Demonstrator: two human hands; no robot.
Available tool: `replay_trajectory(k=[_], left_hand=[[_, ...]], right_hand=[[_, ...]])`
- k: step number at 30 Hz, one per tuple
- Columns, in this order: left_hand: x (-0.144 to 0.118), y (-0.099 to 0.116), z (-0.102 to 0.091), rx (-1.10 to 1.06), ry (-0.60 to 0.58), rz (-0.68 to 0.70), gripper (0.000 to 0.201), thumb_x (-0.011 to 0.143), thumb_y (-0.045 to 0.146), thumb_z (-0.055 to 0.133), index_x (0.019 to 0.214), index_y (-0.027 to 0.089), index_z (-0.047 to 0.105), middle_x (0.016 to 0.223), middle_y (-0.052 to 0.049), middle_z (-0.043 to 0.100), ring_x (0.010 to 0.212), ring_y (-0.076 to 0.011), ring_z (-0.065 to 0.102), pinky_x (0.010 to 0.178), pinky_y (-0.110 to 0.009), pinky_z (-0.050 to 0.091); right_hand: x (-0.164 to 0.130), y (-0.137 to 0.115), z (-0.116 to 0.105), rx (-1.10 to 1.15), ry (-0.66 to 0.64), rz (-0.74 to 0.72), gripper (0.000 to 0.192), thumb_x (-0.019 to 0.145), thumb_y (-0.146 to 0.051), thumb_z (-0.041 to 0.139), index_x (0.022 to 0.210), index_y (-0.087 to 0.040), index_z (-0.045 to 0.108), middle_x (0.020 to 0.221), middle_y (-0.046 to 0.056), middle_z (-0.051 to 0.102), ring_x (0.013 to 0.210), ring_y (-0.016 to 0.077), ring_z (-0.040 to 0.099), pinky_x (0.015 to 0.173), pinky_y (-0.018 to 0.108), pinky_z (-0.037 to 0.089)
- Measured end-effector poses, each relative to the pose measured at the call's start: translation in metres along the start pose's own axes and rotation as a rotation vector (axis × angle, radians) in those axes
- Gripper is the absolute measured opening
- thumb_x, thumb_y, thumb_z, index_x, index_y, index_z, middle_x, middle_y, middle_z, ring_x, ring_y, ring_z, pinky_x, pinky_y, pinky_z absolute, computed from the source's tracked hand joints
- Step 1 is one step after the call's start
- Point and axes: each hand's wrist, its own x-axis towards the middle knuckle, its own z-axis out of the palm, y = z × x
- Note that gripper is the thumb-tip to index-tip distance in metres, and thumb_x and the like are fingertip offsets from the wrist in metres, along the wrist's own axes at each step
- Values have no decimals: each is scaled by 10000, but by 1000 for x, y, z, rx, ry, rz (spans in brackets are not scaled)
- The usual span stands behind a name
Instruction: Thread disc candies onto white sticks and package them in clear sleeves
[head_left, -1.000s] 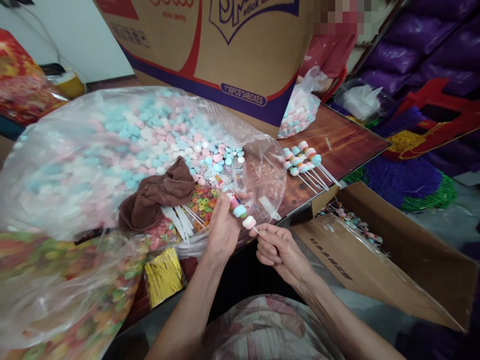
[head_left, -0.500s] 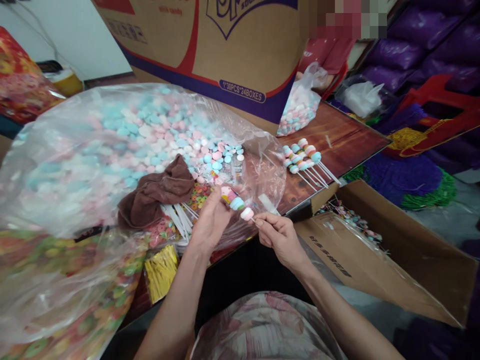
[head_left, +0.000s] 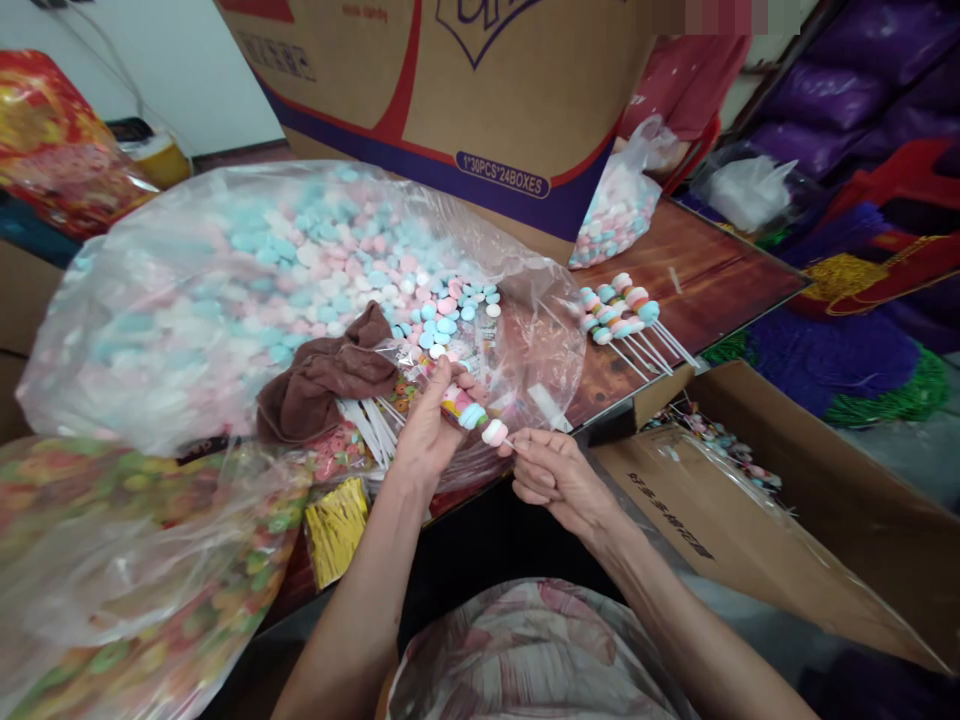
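My right hand (head_left: 556,478) pinches the white stick of a candy skewer (head_left: 480,422) with pink, blue and white rings on it. My left hand (head_left: 433,420) closes around the skewer's upper end, over the mouth of a big clear bag of pastel candies (head_left: 247,290). A brown cloth (head_left: 330,372) and loose white sticks (head_left: 369,428) lie just left of my left hand. Several finished skewers (head_left: 622,310) lie on the wooden table (head_left: 720,270) to the right.
A large cardboard box (head_left: 480,90) stands behind the bag. A smaller bag of candies (head_left: 615,215) leans by it. An open carton (head_left: 757,490) with wrapped skewers sits lower right. A bag of coloured ring candies (head_left: 135,560) and gold twist ties (head_left: 336,528) are lower left.
Both hands have stayed together on the skewer with small shifts; my left hand slid up along the candies. The view moved slightly.
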Motion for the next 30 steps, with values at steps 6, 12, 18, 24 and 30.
replay_trajectory(k=[6,12,18,24,30], left_hand=[[-4,-4,-3,98,93,-36,266,762,344,832,793,161,641,638,16,629,604,-127,650,634,-257,566],[-5,0,-5,89,170,-105,251,799,327,802,765,156,622,626,9,639,633,-147,692,681,-290,601],[-8,-3,-6,85,158,-109,224,796,248,800,766,153,599,625,14,650,563,-141,679,571,-255,577],[-14,-12,-7,73,109,-54,283,743,269,839,749,150,582,589,41,588,604,-154,697,526,-213,539],[-17,8,-12,8,118,-11,290,714,252,861,778,155,595,601,59,578,650,-125,691,642,-225,578]], right_hand=[[-2,4,1,-931,75,-492,208,978,-270,546,956,-164,723,684,6,580,573,110,467,567,260,360],[-3,4,-9,-1645,30,-1006,281,972,-75,454,1052,-135,717,652,23,620,578,134,528,607,281,374],[-4,-5,-13,-1795,34,-1194,219,981,-65,500,1069,-95,698,613,-9,577,539,110,502,586,273,361],[10,17,4,-1745,110,-1191,227,989,-71,473,1045,-96,692,618,22,618,553,135,552,579,288,389],[-1,27,26,-993,87,-659,190,1001,-220,519,1017,-157,698,692,16,632,566,110,546,557,242,412]])
